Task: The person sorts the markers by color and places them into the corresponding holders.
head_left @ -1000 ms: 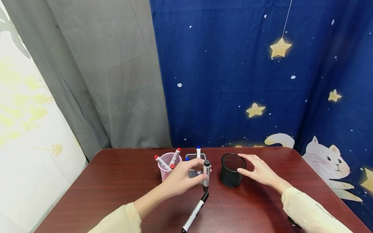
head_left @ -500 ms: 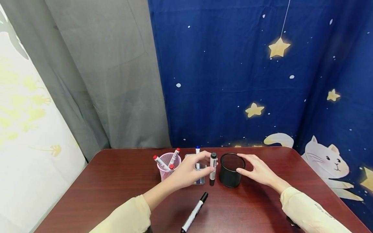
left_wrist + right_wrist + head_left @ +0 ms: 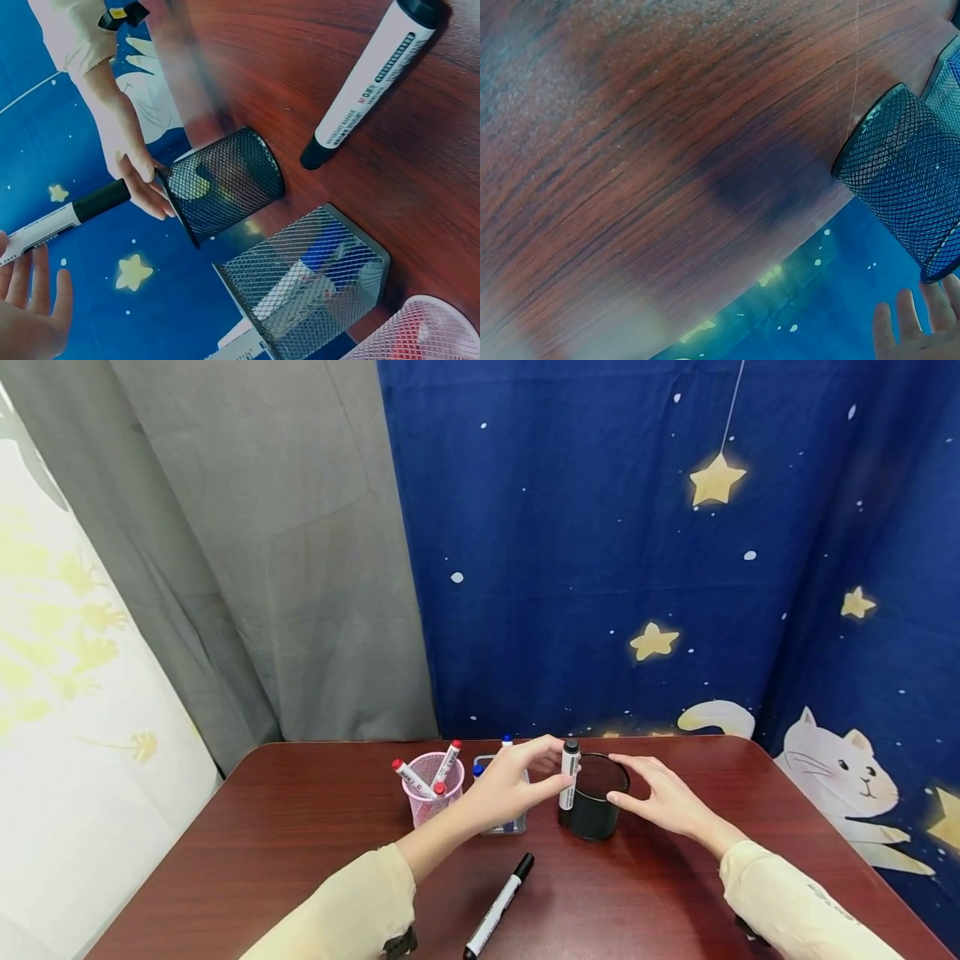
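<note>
My left hand [image 3: 517, 781] pinches a black-capped whiteboard marker [image 3: 570, 772], nearly upright, between thumb and fingers. In the head view this marker overlaps the left side of the black mesh pen cup [image 3: 596, 818]; in the left wrist view its black end points toward the cup's mouth, apart from the rim. The right hand [image 3: 660, 789] rests with spread, fairly straight fingers at the right side of the cup's rim. A second black whiteboard marker [image 3: 498, 906] lies on the table nearer the front.
Left of the black cup stands a grey mesh holder [image 3: 307, 277] with blue-capped markers, partly behind the left hand. Beside it is a pink mesh cup [image 3: 427, 810] with several red-capped markers. The wooden table [image 3: 300, 843] ends at curtains behind.
The left hand has carried its marker right and slightly up, from in front of the grey holder to the black cup's left rim. The right hand stays at the cup.
</note>
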The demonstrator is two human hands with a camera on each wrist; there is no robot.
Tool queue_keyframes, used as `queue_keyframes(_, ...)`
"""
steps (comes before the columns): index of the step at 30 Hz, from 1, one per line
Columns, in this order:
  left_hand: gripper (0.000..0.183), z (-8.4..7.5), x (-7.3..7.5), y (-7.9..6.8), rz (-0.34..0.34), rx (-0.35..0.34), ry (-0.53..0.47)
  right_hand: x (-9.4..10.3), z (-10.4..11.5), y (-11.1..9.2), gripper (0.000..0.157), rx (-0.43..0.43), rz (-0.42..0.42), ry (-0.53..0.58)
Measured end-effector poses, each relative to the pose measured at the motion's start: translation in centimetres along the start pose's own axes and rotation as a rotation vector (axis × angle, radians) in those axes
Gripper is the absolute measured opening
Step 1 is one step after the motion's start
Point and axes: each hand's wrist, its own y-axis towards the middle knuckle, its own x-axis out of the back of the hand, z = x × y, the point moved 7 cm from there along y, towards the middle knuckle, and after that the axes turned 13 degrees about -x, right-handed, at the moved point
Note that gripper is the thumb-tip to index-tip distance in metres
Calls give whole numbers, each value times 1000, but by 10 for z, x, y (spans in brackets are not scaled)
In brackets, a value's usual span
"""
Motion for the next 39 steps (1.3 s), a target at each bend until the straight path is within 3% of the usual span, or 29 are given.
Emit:
queue_keyframes(4,19,4,-2,4,-3,3,-2,1,1,0,58,7,-5,5)
queue_keyframes(11,20,45,-13,4,-4,34,18,0,0,0,59,4,-1,5)
queue_keyframes(26,20,56,-15,20,-29,16,37,0,-1,0,59,0,0,11)
queue_keyframes(39,21,68,-24,34,-18,68,39,0,-1,0,58,-4,-3,10)
